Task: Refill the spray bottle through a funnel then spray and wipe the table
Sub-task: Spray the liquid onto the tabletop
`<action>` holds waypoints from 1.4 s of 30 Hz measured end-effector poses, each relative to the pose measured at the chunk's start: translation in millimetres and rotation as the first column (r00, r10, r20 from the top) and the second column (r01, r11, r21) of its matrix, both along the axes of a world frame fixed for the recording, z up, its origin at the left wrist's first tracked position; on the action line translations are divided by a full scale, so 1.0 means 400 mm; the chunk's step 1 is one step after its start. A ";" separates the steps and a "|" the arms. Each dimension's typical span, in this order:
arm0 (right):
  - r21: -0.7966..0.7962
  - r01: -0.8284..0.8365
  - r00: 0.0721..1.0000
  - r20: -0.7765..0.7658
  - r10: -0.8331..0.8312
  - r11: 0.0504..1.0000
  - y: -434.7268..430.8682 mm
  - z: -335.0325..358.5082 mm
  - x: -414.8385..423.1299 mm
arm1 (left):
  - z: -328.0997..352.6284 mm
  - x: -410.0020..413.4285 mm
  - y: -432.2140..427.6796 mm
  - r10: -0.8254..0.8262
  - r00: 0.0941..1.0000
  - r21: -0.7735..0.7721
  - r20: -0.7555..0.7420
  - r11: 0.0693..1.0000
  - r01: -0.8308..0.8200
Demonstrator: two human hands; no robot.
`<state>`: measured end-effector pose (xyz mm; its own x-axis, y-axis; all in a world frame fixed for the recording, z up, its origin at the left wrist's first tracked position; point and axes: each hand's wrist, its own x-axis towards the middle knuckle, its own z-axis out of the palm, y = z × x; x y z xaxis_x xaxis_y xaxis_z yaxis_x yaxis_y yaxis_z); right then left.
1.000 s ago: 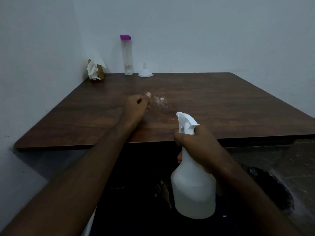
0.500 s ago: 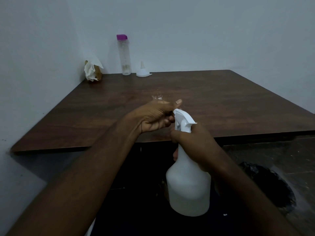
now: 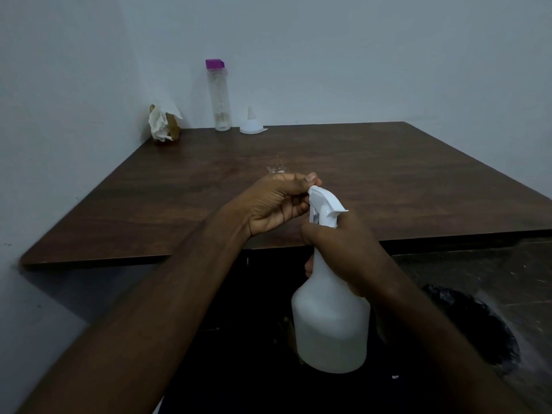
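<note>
— What's the counter [image 3: 388,180] made of?
— Dark wood grain, smooth, with a faint sheen. A few wet drops [image 3: 276,168] glint on it.
— And the spray bottle [image 3: 330,324]?
— Milky matt plastic; its trigger head [image 3: 325,204] is glossier white plastic.
— At the back?
— A clear plastic bottle [image 3: 222,100] with a purple cap [image 3: 214,63], a white plastic funnel [image 3: 251,125] and crumpled white paper [image 3: 158,124].

I see the right grip [image 3: 343,252] wrapped round the neck of the white sprayer [image 3: 331,324], which it holds upright in front of the worktop's [image 3: 403,180] near edge. The left grip [image 3: 277,204] pinches the nozzle tip, thumb on top. Droplets [image 3: 276,168] glisten on the wood just beyond it. At the far edge stand a clear bottle [image 3: 221,97] with a purple cap, a white funnel [image 3: 251,126] mouth-down just beside it, and crumpled tissue [image 3: 159,125] in the corner.
</note>
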<state>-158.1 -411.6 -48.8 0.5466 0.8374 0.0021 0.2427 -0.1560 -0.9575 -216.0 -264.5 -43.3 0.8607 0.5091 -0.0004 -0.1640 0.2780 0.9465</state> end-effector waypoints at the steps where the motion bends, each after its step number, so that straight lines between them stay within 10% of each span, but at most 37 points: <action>1: -0.005 0.000 1.000 0.007 0.000 1.000 -0.001 0.000 -0.001 | 0.002 0.001 0.001 0.002 1.000 -0.005 -0.007 1.000 -0.002; 10: -0.022 0.041 0.998 0.058 -0.039 0.999 0.001 -0.012 -0.005 | 0.002 -0.008 0.034 0.173 0.977 0.209 -0.128 0.967 -0.144; 16: -0.086 0.045 0.999 0.031 -0.042 0.995 -0.011 -0.016 -0.003 | -0.057 -0.034 0.184 0.789 0.611 0.370 -0.062 0.586 -0.721; 42: -0.048 0.042 0.998 -0.048 -0.044 0.998 -0.030 -0.004 -0.005 | -0.085 -0.040 0.204 0.732 0.678 0.492 -0.062 0.614 -0.617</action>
